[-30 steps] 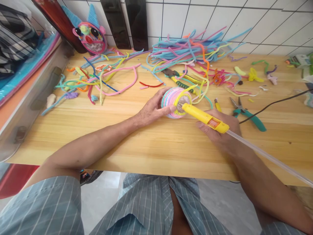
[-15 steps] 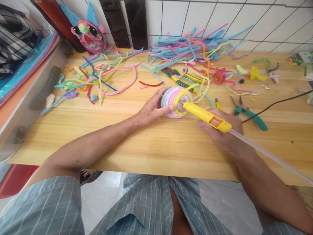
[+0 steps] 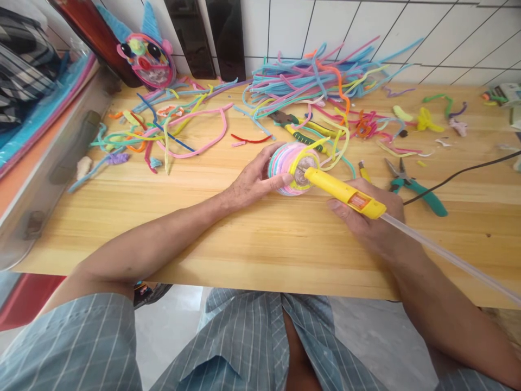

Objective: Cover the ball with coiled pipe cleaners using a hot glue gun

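My left hand (image 3: 260,176) is closed around a round body wrapped in pastel pipe cleaners (image 3: 280,163), tilted so its clear end faces right. A yellow pipe cleaner (image 3: 315,144) rings that end, and its loose tip sticks up to the right. In my right hand (image 3: 376,209) is a yellow hot glue gun (image 3: 342,191), with a long clear glue stick (image 3: 431,250) running out of its back. The gun's nozzle is at the clear end of the wrapped body; whether it touches I cannot tell.
Behind lie a heap of pipe cleaners (image 3: 293,81) and green-and-yellow pliers (image 3: 303,138). Teal pliers (image 3: 423,195) and a black cord (image 3: 459,174) are at the right. A decorated figure with blue ears (image 3: 152,68) stands back left, beside a clear plastic bin (image 3: 69,157).
Both hands, the wrapped body and the glue gun hold almost the same place. Only a very slight shift of the whole view shows.
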`<action>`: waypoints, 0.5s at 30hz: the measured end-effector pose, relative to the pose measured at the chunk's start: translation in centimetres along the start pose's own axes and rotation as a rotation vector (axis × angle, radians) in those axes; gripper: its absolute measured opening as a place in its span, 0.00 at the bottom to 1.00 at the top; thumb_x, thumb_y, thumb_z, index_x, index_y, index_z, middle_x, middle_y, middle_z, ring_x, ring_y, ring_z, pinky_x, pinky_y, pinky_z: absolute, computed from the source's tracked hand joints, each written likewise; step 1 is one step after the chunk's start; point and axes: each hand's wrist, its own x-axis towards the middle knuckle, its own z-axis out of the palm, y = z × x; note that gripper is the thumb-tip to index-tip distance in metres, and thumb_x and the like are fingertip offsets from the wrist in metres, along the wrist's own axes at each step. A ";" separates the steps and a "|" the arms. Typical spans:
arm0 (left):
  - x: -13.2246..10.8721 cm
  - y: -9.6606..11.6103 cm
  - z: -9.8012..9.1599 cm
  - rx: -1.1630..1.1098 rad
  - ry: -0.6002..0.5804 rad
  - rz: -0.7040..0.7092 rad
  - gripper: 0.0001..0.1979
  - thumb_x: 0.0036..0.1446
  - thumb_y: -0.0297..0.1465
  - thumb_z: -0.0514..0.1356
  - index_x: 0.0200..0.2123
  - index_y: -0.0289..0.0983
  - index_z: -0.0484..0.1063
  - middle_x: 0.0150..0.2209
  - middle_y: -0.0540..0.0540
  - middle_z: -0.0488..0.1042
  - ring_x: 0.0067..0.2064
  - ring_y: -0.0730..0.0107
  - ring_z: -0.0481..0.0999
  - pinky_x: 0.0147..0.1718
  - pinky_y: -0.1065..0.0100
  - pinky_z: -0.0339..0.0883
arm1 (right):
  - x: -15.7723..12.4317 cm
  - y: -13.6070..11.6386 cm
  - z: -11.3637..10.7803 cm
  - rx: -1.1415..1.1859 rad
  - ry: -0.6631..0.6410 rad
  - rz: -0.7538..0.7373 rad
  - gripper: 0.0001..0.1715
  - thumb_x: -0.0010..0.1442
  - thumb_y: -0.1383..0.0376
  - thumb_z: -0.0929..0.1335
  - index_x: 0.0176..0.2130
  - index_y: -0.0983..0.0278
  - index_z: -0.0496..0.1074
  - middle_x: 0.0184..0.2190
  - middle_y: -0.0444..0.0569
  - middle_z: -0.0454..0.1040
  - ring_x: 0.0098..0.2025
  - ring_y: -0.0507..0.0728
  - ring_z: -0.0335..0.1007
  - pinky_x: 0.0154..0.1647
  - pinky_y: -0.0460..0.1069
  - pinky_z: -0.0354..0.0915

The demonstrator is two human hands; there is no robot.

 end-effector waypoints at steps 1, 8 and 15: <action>0.0 0.0 0.0 0.002 0.001 -0.005 0.47 0.65 0.61 0.69 0.76 0.42 0.62 0.75 0.35 0.71 0.76 0.41 0.73 0.78 0.45 0.68 | 0.1 0.0 0.0 0.002 -0.001 -0.004 0.04 0.76 0.58 0.73 0.46 0.54 0.75 0.35 0.41 0.84 0.30 0.56 0.80 0.27 0.51 0.64; -0.1 0.3 0.0 0.014 0.006 -0.016 0.47 0.65 0.61 0.69 0.76 0.43 0.63 0.76 0.35 0.71 0.77 0.40 0.73 0.78 0.44 0.67 | 0.2 -0.1 -0.1 0.028 -0.025 -0.035 0.04 0.76 0.59 0.73 0.45 0.55 0.76 0.33 0.41 0.83 0.30 0.55 0.80 0.28 0.50 0.65; -0.1 0.5 0.0 0.001 -0.003 -0.033 0.49 0.65 0.62 0.69 0.76 0.41 0.62 0.76 0.34 0.70 0.76 0.40 0.73 0.78 0.44 0.67 | 0.0 0.1 -0.3 -0.007 -0.021 0.014 0.05 0.76 0.57 0.73 0.46 0.55 0.77 0.33 0.42 0.84 0.29 0.56 0.80 0.30 0.50 0.66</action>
